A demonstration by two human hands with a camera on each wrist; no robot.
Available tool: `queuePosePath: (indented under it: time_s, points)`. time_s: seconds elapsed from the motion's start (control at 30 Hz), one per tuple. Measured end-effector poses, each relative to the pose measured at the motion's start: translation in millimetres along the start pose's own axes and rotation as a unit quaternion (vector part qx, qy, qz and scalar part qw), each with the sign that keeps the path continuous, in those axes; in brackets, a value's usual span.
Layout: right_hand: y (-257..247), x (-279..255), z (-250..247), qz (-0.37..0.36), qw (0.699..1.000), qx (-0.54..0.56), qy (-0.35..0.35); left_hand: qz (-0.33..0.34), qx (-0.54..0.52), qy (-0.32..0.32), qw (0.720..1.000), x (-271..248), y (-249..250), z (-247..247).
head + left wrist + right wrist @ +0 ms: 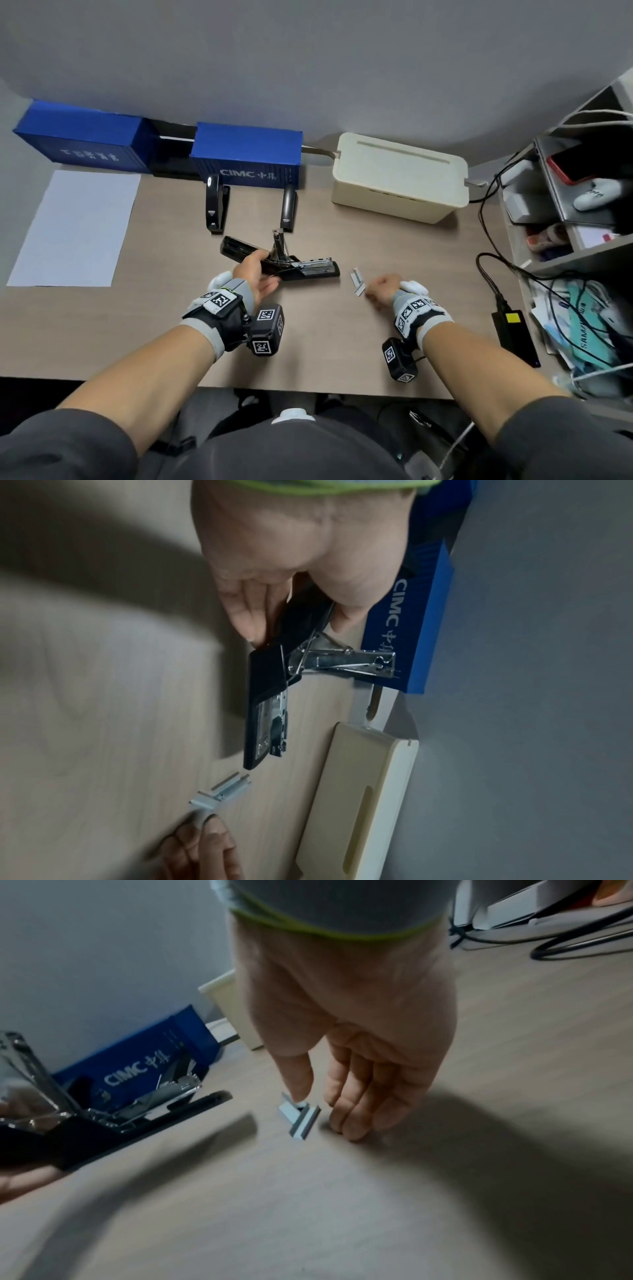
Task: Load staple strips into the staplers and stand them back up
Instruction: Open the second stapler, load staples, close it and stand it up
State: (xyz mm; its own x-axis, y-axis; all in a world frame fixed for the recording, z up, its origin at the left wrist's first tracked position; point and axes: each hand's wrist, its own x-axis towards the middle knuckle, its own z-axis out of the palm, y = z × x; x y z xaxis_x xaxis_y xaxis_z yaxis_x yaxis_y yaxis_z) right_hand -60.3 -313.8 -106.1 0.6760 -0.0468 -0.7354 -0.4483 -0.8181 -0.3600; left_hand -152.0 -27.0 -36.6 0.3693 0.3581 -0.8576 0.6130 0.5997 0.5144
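Observation:
A black stapler [308, 269] lies flipped open on the desk's middle, its metal staple channel [346, 661] raised. My left hand [263, 270] grips its rear part between thumb and fingers [246, 615]. Two short staple strips [358, 282] lie crossed on the desk, just right of the stapler's front end. My right hand [371, 291] hovers over them; its thumb [298, 1080] touches one strip [287, 1108] while the fingers [349, 1115] reach the desk beside the other [306, 1123]. Two more black staplers [215, 205] [288, 207] stand upright behind.
Two blue container-shaped boxes [246, 154] [82, 140] line the back wall, with a cream box [400, 174] to their right. A white sheet [75, 226] lies at the left. A cluttered shelf [565, 205], cables and a black adapter [513, 335] crowd the right edge.

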Motion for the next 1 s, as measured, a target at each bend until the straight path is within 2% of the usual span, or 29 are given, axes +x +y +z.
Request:
queuePosePath:
  time_s: [0.07, 0.2, 0.47, 0.63, 0.73, 0.87, 1.0]
  points:
    - [-14.8, -12.8, 2.7, -0.003, 1.0, -0.01, -0.003, 0.004, -0.001, 0.004, 1.0, 0.9, -1.2, -0.9]
    - [-38.4, -31.8, 9.9, 0.033, 0.988, -0.146, 0.038, -0.003, 0.009, 0.012, 1.0, 9.6, -7.5, -4.8]
    - [-46.2, -41.9, 10.1, 0.024, 0.979, -0.183, 0.081, 0.0, 0.003, -0.001, 1.0, 9.2, -10.3, -4.5]
    - [-38.7, -51.0, 0.0, 0.014, 0.981, -0.176, 0.074, 0.003, 0.011, -0.007, 1.0, 7.4, -9.7, -4.3]
    - [-32.6, -47.4, -6.8, -0.004, 0.988, -0.134, 0.071, 0.004, 0.018, -0.011, 1.0, 5.9, -7.2, -5.8]
    - [-36.5, -45.1, -21.8, -0.082, 0.993, -0.029, 0.082, 0.013, 0.028, -0.017, 0.999, 1.5, -0.3, -6.1]
    - [-55.3, -51.8, -31.1, -0.151, 0.978, 0.141, 0.022, 0.022, 0.032, -0.023, 0.999, -3.8, 7.3, -3.9]
